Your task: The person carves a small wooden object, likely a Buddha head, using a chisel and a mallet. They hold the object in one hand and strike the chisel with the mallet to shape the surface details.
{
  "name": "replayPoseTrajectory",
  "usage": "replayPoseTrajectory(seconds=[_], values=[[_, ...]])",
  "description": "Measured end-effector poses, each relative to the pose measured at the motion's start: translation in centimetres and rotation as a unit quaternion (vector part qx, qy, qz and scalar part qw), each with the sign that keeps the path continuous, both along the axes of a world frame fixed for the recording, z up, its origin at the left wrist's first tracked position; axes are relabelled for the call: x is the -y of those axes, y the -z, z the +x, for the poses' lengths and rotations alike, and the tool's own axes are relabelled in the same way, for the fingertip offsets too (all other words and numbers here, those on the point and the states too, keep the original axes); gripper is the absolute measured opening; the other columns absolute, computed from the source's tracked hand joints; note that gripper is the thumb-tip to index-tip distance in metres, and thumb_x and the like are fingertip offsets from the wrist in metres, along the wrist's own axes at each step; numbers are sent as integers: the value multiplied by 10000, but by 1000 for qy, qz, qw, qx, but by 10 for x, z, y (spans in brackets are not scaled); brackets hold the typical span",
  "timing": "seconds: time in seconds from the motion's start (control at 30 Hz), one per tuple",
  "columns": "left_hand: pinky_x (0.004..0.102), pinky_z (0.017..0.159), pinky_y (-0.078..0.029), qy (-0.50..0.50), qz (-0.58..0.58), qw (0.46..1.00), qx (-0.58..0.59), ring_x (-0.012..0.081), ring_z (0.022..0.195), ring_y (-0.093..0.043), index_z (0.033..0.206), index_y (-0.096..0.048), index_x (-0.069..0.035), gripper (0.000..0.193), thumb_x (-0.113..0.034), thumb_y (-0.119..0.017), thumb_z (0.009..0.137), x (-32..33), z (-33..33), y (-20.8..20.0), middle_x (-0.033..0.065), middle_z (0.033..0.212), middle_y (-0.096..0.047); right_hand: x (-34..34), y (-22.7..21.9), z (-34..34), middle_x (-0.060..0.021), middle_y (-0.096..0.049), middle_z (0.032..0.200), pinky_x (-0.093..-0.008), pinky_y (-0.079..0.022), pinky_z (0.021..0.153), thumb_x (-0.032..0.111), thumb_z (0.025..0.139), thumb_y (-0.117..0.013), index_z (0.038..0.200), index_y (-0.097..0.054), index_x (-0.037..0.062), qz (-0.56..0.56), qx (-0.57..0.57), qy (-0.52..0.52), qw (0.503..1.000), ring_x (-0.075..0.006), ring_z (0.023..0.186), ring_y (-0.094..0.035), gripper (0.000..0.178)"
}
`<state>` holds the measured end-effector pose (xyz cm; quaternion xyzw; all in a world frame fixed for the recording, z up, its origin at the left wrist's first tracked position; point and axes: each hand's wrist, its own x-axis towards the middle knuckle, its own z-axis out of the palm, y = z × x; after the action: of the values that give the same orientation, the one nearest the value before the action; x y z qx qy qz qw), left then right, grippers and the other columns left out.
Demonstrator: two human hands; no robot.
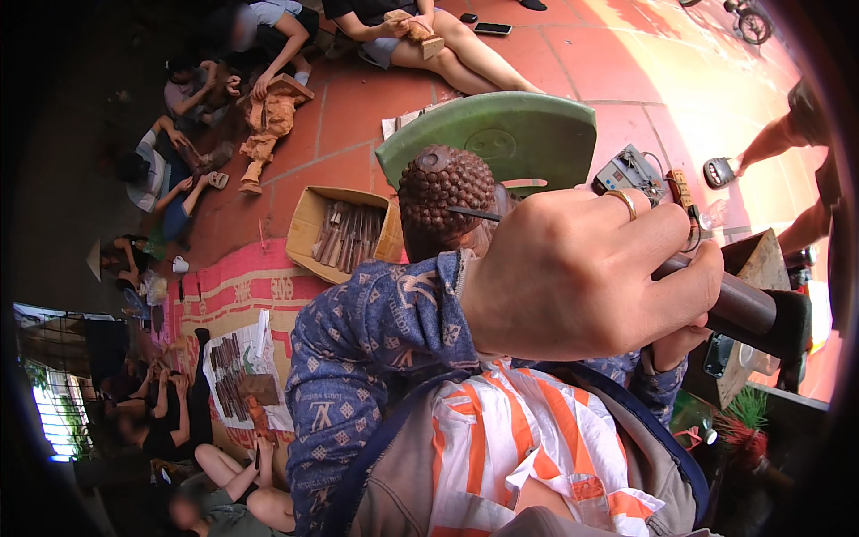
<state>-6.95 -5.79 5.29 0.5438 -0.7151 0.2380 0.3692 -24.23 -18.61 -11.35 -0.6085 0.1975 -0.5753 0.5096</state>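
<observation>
My left hand [573, 277], with a ring on one finger, is closed around the thick dark handle of a chisel [738, 304]. The chisel's thin blade shows on the other side of the hand, its tip at a brown carved wooden head [445, 197] covered in round curls. The lower part of the head is hidden by my sleeve and hand. Below the handle, my right hand [682, 345] is mostly hidden; its visible fingers are curled, and what they hold is unclear. A black block-like piece [795, 336] meets the handle's far end.
Behind the carved head stands a green plastic chair [546, 121]. A cardboard box [309, 251] of chisels lies to the left, with more tools on paper [273, 358]. Several people sit carving further left. A grey electrical device [631, 172] and power strip [680, 188] lie right.
</observation>
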Motion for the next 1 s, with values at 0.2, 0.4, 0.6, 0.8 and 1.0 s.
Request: replayPoseTrajectory(seconds=[0.2,0.4,0.6,0.8,1.0], values=[[254,442,-432,13,-21,1000,-14,135,579,-575,850,-618,-79,291,-265,-695,640,-1,1,-2,13,694,-526,2,-5,-2,-87,-561,986,-327,-446,842,129,829,-713,1068,-479,34,-63,-25,6,998,-150,864,-551,347],[241,450,-327,79,-159,983,55,129,613,-560,829,-617,-97,183,-83,-696,664,2,-9,11,-6,690,-546,16,59,-37,-66,-572,1035,-296,-422,903,174,865,-682,1102,-503,44,-91,-201,181,959,-106,926,-549,324],[261,402,-394,90,-29,995,42,133,513,-552,800,-600,-56,127,-130,-644,706,-3,-10,10,31,667,-528,-24,37,17,-39,-577,1054,-271,-401,935,195,889,-655,1128,-511,60,12,80,85,993,-70,955,-537,310],[275,470,-439,94,-11,994,47,148,578,-572,743,-591,-47,222,-248,-671,696,-6,-6,12,30,653,-509,-50,38,48,-11,-582,1072,-245,-380,968,217,913,-628,1155,-519,76,121,362,31,924,-35,984,-525,300],[279,507,-448,95,5,994,57,152,582,-575,728,-585,-59,263,-306,-673,705,-6,1,16,19,638,-507,-51,55,44,16,-587,1094,-216,-359,1004,236,936,-600,1189,-526,100,193,470,-74,858,0,1011,-517,297]])
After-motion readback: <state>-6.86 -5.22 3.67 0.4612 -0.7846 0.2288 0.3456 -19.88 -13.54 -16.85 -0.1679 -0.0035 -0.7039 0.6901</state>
